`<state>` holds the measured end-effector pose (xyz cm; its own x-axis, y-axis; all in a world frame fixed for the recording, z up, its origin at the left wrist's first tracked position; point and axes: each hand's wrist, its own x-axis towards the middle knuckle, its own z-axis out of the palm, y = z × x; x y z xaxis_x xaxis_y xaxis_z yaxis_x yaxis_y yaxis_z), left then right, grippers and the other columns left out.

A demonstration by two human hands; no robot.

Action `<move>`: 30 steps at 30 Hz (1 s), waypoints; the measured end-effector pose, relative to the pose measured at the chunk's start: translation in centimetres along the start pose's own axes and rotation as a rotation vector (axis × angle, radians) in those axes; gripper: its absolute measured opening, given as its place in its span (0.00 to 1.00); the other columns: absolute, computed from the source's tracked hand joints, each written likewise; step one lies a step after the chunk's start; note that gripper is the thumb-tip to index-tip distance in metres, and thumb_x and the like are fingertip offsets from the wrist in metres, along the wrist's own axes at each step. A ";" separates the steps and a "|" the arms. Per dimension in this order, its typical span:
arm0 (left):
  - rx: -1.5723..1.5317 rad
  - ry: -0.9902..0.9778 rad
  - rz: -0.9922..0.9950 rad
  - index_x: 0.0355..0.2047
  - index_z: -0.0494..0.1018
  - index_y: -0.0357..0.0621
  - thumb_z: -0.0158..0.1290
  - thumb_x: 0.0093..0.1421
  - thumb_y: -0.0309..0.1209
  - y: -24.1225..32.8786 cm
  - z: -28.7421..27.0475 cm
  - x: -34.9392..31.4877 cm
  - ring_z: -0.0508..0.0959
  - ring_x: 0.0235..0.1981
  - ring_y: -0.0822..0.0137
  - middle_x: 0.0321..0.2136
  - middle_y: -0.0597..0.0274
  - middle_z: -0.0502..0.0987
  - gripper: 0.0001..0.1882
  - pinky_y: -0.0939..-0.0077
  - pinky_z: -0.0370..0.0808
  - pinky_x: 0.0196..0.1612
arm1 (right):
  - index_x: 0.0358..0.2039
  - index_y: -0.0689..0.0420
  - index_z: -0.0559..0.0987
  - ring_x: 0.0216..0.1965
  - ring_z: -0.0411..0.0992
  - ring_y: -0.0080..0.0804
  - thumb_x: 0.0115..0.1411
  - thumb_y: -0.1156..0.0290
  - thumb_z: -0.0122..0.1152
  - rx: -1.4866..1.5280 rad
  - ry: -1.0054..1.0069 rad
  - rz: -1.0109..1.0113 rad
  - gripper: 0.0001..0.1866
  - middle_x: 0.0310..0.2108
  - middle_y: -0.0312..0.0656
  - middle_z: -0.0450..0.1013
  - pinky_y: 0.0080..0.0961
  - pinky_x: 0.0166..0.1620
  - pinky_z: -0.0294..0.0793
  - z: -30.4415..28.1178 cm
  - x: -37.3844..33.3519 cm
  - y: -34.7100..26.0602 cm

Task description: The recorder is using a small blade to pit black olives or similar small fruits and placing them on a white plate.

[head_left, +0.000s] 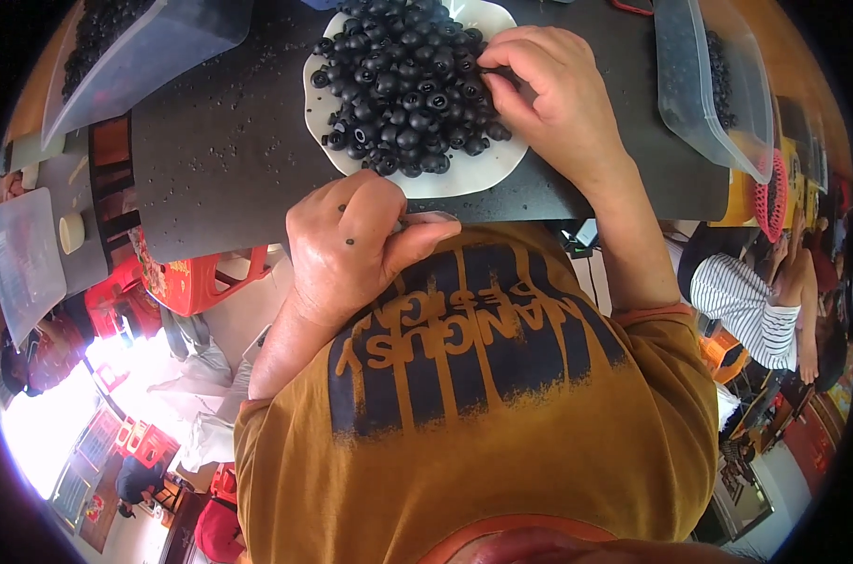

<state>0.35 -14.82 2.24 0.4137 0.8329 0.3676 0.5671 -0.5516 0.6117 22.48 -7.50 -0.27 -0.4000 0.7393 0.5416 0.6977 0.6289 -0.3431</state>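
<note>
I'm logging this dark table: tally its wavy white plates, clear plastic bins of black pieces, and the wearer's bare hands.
Wavy white plate: 1
Clear plastic bins (left bin, right bin): 2
Bare hands (left hand, right hand): 2
Total: 5

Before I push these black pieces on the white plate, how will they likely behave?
The black pieces look rounded, so they'd probably roll. Heaped close to the edge of the white plate, some may tumble off. Small, several with visible openings, they're likely light individually.
</note>
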 end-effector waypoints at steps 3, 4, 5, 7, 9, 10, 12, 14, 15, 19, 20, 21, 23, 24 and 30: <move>0.022 -0.006 0.013 0.14 0.59 0.44 0.61 0.41 0.43 0.0 0.1 0.0 0.66 0.11 0.63 0.11 0.64 0.63 0.23 0.74 0.63 0.14 | 0.26 0.55 0.73 0.36 0.69 0.32 0.45 0.75 0.58 0.005 -0.019 0.004 0.06 0.30 0.33 0.72 0.31 0.44 0.62 -0.1 0.0 -0.1; 0.020 -0.002 0.003 0.14 0.59 0.44 0.61 0.41 0.43 0.1 0.1 0.0 0.66 0.11 0.63 0.11 0.64 0.63 0.23 0.74 0.63 0.14 | 0.26 0.55 0.73 0.36 0.69 0.32 0.45 0.75 0.58 0.005 -0.019 0.004 0.06 0.30 0.33 0.72 0.31 0.44 0.62 -0.1 -0.1 -0.1; 0.019 0.002 -0.007 0.13 0.59 0.44 0.62 0.41 0.43 0.1 0.1 0.0 0.66 0.11 0.63 0.11 0.64 0.62 0.23 0.74 0.63 0.14 | 0.26 0.55 0.73 0.36 0.69 0.33 0.45 0.75 0.58 0.010 -0.018 0.008 0.06 0.30 0.33 0.72 0.31 0.44 0.62 -0.1 -0.2 0.0; 0.018 0.002 0.001 0.13 0.59 0.44 0.62 0.41 0.43 0.1 0.1 0.0 0.66 0.11 0.63 0.11 0.64 0.63 0.23 0.74 0.63 0.14 | 0.27 0.54 0.74 0.36 0.68 0.34 0.45 0.75 0.58 0.013 -0.018 0.013 0.06 0.30 0.33 0.72 0.32 0.45 0.62 -0.1 -0.2 0.0; 0.019 0.004 0.006 0.13 0.59 0.44 0.62 0.41 0.43 0.0 0.1 -0.1 0.66 0.11 0.63 0.10 0.64 0.63 0.23 0.74 0.64 0.14 | 0.27 0.55 0.74 0.34 0.69 0.30 0.46 0.76 0.58 0.052 0.009 0.035 0.06 0.30 0.34 0.72 0.29 0.41 0.65 -0.2 -0.2 0.0; -0.004 0.012 -0.006 0.14 0.59 0.43 0.62 0.41 0.42 0.0 0.1 -0.2 0.67 0.11 0.63 0.11 0.64 0.63 0.23 0.74 0.63 0.14 | 0.27 0.55 0.74 0.34 0.69 0.30 0.46 0.76 0.58 0.054 0.008 0.034 0.06 0.30 0.34 0.72 0.29 0.41 0.65 -0.3 -0.1 -0.4; -0.027 0.020 -0.020 0.14 0.60 0.43 0.62 0.41 0.42 0.1 -0.1 -0.1 0.67 0.11 0.63 0.11 0.63 0.63 0.22 0.74 0.63 0.14 | 0.31 0.60 0.73 0.35 0.69 0.25 0.52 0.76 0.56 0.663 0.025 0.361 0.05 0.34 0.38 0.70 0.21 0.39 0.68 -1.2 -0.1 -2.1; -0.088 0.071 -0.066 0.15 0.62 0.41 0.61 0.43 0.45 0.4 -0.6 0.3 0.67 0.12 0.64 0.11 0.62 0.65 0.23 0.76 0.63 0.15 | 0.32 0.62 0.71 0.35 0.69 0.25 0.53 0.76 0.55 1.013 0.042 0.401 0.06 0.35 0.41 0.69 0.20 0.38 0.68 -1.8 0.4 -3.9; -0.088 0.072 -0.069 0.15 0.62 0.41 0.61 0.43 0.45 0.5 -0.8 0.4 0.67 0.12 0.64 0.11 0.62 0.65 0.23 0.76 0.63 0.15 | 0.34 0.63 0.70 0.35 0.69 0.25 0.54 0.76 0.54 1.361 0.066 0.440 0.07 0.36 0.43 0.68 0.19 0.38 0.69 -2.0 0.5 -4.7; -0.316 0.134 -0.200 0.17 0.65 0.39 0.59 0.43 0.52 1.1 -1.2 1.2 0.67 0.12 0.68 0.12 0.61 0.66 0.27 0.78 0.64 0.16 | 0.35 0.63 0.70 0.33 0.69 0.28 0.53 0.77 0.53 1.601 -0.042 0.488 0.08 0.35 0.47 0.67 0.21 0.39 0.70 -2.5 0.5 -6.8; -0.368 0.134 -0.215 0.17 0.65 0.39 0.59 0.43 0.54 1.3 -1.2 1.6 0.66 0.13 0.70 0.12 0.62 0.66 0.28 0.79 0.64 0.16 | 0.35 0.63 0.70 0.33 0.69 0.28 0.53 0.77 0.53 1.605 -0.046 0.488 0.08 0.35 0.47 0.67 0.21 0.39 0.70 -2.5 0.4 -7.2; -0.347 0.152 -0.196 0.18 0.65 0.39 0.59 0.41 0.55 1.7 -1.1 1.9 0.66 0.13 0.71 0.12 0.63 0.66 0.28 0.79 0.65 0.17 | 0.35 0.62 0.70 0.33 0.69 0.28 0.52 0.77 0.54 1.665 -0.051 0.524 0.08 0.36 0.46 0.67 0.21 0.39 0.70 -2.6 0.3 -7.7; -0.367 0.143 -0.207 0.18 0.65 0.40 0.59 0.41 0.55 2.0 -1.1 2.0 0.66 0.13 0.71 0.12 0.62 0.66 0.29 0.79 0.65 0.17 | 0.34 0.62 0.70 0.35 0.68 0.28 0.52 0.77 0.54 1.786 -0.073 0.598 0.08 0.37 0.46 0.65 0.22 0.40 0.69 -3.0 0.4 -8.6; -0.388 0.134 -0.215 0.18 0.65 0.40 0.59 0.40 0.55 2.0 -1.0 2.1 0.67 0.13 0.71 0.12 0.62 0.67 0.29 0.79 0.65 0.17 | 0.34 0.62 0.70 0.35 0.68 0.28 0.52 0.77 0.54 1.787 -0.074 0.599 0.08 0.37 0.46 0.65 0.22 0.40 0.69 -3.1 0.3 -8.8; -0.360 0.096 -0.175 0.19 0.65 0.40 0.58 0.39 0.56 1.7 -0.6 1.7 0.69 0.14 0.64 0.13 0.60 0.67 0.29 0.77 0.66 0.17 | 0.34 0.61 0.71 0.37 0.66 0.26 0.53 0.76 0.54 1.854 -0.145 0.655 0.08 0.36 0.43 0.65 0.20 0.43 0.66 -3.4 -0.2 -9.3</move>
<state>1.57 -14.36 4.36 0.2551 0.9226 0.2894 0.3304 -0.3645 0.8706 18.10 -14.27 5.40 -0.4877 0.8730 -0.0026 -0.6007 -0.3378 -0.7246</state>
